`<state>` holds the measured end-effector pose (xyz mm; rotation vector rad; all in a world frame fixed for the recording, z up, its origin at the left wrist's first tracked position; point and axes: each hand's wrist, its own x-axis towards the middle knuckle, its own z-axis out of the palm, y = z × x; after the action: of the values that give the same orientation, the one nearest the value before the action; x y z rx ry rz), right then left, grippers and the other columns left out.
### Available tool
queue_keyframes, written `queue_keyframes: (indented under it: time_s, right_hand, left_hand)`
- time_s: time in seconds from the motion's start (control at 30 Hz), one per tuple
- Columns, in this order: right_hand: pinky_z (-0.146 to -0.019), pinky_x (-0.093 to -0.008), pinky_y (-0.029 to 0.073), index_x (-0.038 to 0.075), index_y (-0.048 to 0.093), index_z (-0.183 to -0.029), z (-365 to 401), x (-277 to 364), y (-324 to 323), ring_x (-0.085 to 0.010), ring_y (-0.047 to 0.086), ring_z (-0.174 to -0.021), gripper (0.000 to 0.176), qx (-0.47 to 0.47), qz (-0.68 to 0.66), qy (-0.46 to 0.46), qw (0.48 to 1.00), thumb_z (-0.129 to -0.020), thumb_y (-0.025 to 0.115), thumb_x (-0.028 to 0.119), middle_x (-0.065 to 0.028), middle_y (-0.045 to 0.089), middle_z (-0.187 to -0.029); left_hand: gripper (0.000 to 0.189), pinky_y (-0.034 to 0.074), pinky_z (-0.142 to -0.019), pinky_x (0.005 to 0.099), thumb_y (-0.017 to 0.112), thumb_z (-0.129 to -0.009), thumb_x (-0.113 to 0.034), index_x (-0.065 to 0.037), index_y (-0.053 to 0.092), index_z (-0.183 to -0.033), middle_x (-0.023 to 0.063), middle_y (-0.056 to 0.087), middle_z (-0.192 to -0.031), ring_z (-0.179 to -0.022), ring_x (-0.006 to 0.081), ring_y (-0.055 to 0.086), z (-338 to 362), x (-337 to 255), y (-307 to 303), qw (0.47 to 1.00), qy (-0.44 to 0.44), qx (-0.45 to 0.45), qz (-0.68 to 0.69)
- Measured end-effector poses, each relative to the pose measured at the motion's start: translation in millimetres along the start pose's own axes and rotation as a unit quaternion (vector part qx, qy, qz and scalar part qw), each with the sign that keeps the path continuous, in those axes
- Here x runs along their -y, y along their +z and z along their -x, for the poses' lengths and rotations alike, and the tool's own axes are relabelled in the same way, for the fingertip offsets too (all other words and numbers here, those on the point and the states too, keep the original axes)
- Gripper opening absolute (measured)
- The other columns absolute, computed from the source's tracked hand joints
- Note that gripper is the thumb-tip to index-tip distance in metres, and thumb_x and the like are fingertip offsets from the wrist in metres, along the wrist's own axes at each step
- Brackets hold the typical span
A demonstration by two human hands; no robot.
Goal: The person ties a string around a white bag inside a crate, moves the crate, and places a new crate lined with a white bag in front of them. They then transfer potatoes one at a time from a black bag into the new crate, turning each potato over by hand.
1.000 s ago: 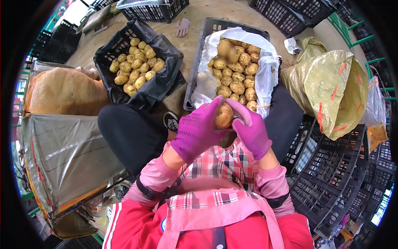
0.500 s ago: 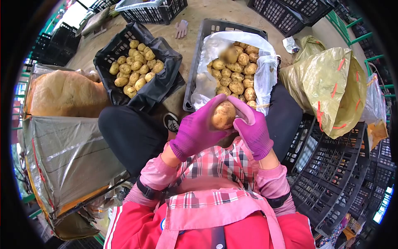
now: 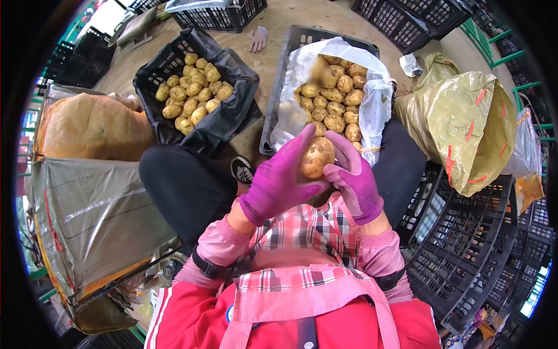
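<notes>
Lying between both hands in front of the chest, a dirt-flecked, yellow-brown oval potato (image 3: 317, 157) is held with its long axis tipped up and away from the body, towards the crates ahead. The left hand (image 3: 279, 183), in a purple knitted glove, is cupped along the potato's left side with fingers stretched past it. The right hand (image 3: 356, 181), gloved alike, is curled against the right and lower side. Both are closed on it, neither nearer. Just beyond, a black plastic crate lined with white sheeting (image 3: 372, 104) is seen filled with potatoes, and to its left a black-lined crate (image 3: 232, 110) holds smaller ones. Empty black lattice crates (image 3: 465, 250) are stacked at the right beside a yellow-green woven sack (image 3: 465, 122). Farther off, a stray pink glove (image 3: 257, 39) lies on the bare concrete floor (image 3: 273, 67)
</notes>
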<state>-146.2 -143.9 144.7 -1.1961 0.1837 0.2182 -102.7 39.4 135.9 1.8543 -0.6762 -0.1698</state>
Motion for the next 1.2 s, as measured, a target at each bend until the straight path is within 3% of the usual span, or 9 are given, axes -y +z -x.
queue_keyframes:
  time_s: [0.3, 0.43, 0.53, 0.67, 0.77, 0.87, 1.07, 1.13, 1.2]
  right_hand:
    - [-0.110, -0.0335, 0.036, -0.001, 0.035, -0.146, -3.6, 0.2, 1.1, -0.0236, 0.045, -0.134, 0.075, 0.060, -0.026, -0.106, 0.992, -0.087, 0.074, 0.024, -0.0121, 0.043, -0.147]
    - [-0.106, -0.0313, 0.041, -0.005, 0.044, -0.142, -5.3, 2.4, 7.5, -0.0197, 0.051, -0.126, 0.071, 0.019, 0.026, -0.045, 0.998, -0.086, 0.077, 0.026, -0.0130, 0.050, -0.141]
    - [-0.106, -0.0337, 0.044, -0.006, 0.047, -0.138, -8.4, -12.8, 13.9, -0.0228, 0.055, -0.124, 0.056, -0.008, 0.035, -0.115, 0.993, -0.095, 0.065, 0.025, -0.0168, 0.046, -0.145]
    - [-0.102, -0.0373, 0.048, -0.004, 0.049, -0.136, -19.4, -19.7, 12.8, -0.0254, 0.061, -0.114, 0.042, -0.049, 0.019, -0.097, 0.994, -0.102, 0.051, 0.021, -0.0175, 0.055, -0.135]
    - [-0.100, -0.0373, 0.049, -0.003, 0.049, -0.136, -24.2, -25.1, 9.5, -0.0251, 0.062, -0.112, 0.040, -0.048, 0.033, -0.067, 0.996, -0.102, 0.051, 0.017, -0.0173, 0.058, -0.130]
    - [-0.099, -0.0358, 0.049, -0.004, 0.048, -0.137, -33.4, -29.2, 8.8, -0.0243, 0.063, -0.111, 0.042, -0.030, 0.041, -0.046, 0.998, -0.098, 0.055, 0.011, -0.0164, 0.059, -0.127]
    - [-0.101, -0.0344, 0.045, -0.001, 0.035, -0.146, -52.8, -44.0, 26.9, -0.0243, 0.053, -0.124, 0.069, 0.058, 0.030, -0.044, 0.997, -0.093, 0.068, 0.028, -0.0196, 0.049, -0.138]
    - [-0.101, -0.0335, 0.045, -0.001, 0.036, -0.145, -58.6, -47.7, 25.3, -0.0239, 0.049, -0.129, 0.077, 0.003, 0.238, -0.122, 0.963, -0.090, 0.070, 0.040, -0.0192, 0.047, -0.141]
    - [-0.099, -0.0325, 0.045, 0.000, 0.041, -0.143, -55.9, -36.9, 22.9, -0.0227, 0.053, -0.125, 0.076, -0.002, 0.181, -0.088, 0.980, -0.089, 0.070, 0.045, -0.0180, 0.053, -0.135]
  left_hand:
    - [0.077, 0.035, -0.111, 0.0340, 0.070, -0.092, -0.025, -0.001, 0.027, -0.152, 0.0144, 0.042, -0.146, -0.134, 0.0192, 0.043, 7.1, -1.0, 1.0, 0.965, -0.132, 0.054, 0.220]
    - [0.075, 0.035, -0.110, 0.0337, 0.070, -0.091, -0.022, -0.002, 0.029, -0.151, 0.0141, 0.041, -0.146, -0.134, 0.0195, 0.042, 7.4, 6.8, 4.8, 0.955, -0.088, 0.046, 0.278]
    - [0.074, 0.035, -0.110, 0.0338, 0.071, -0.090, -0.022, -0.002, 0.031, -0.149, 0.0134, 0.041, -0.144, -0.133, 0.0200, 0.042, 10.6, 16.9, -3.1, 0.970, -0.064, 0.024, 0.233]
    - [0.066, 0.041, -0.105, 0.0309, 0.069, -0.093, -0.028, -0.003, 0.038, -0.145, 0.0125, 0.054, -0.131, -0.121, 0.0176, 0.053, 7.3, 43.7, -10.4, 0.917, -0.145, -0.173, 0.328]
    - [0.055, 0.057, -0.067, 0.0371, 0.057, -0.097, -0.047, -0.005, 0.048, -0.131, 0.0116, 0.063, -0.117, -0.075, 0.0181, 0.065, -17.4, 72.8, -69.3, 0.842, -0.218, -0.286, 0.402]
    - [0.060, 0.056, -0.076, 0.0350, 0.051, -0.098, -0.051, -0.005, 0.045, -0.137, 0.0123, 0.061, -0.127, -0.086, 0.0185, 0.065, -34.7, 54.6, -96.9, 0.763, -0.248, -0.290, 0.522]
    - [0.078, 0.047, -0.100, 0.0407, 0.030, -0.100, -0.063, -0.002, 0.033, -0.149, 0.0173, 0.048, -0.144, -0.116, 0.0282, 0.058, -29.5, 57.4, -35.8, 0.811, -0.219, -0.131, 0.526]
    - [0.075, 0.040, -0.109, 0.0398, 0.027, -0.102, -0.061, -0.003, 0.031, -0.150, 0.0170, 0.045, -0.147, -0.127, 0.0286, 0.051, -27.0, 48.8, -18.4, 0.783, -0.195, -0.102, 0.582]
    - [0.069, 0.038, -0.110, 0.0372, 0.032, -0.103, -0.054, -0.002, 0.033, -0.149, 0.0164, 0.045, -0.147, -0.131, 0.0263, 0.047, -25.3, 44.5, -12.3, 0.866, -0.163, -0.075, 0.467]
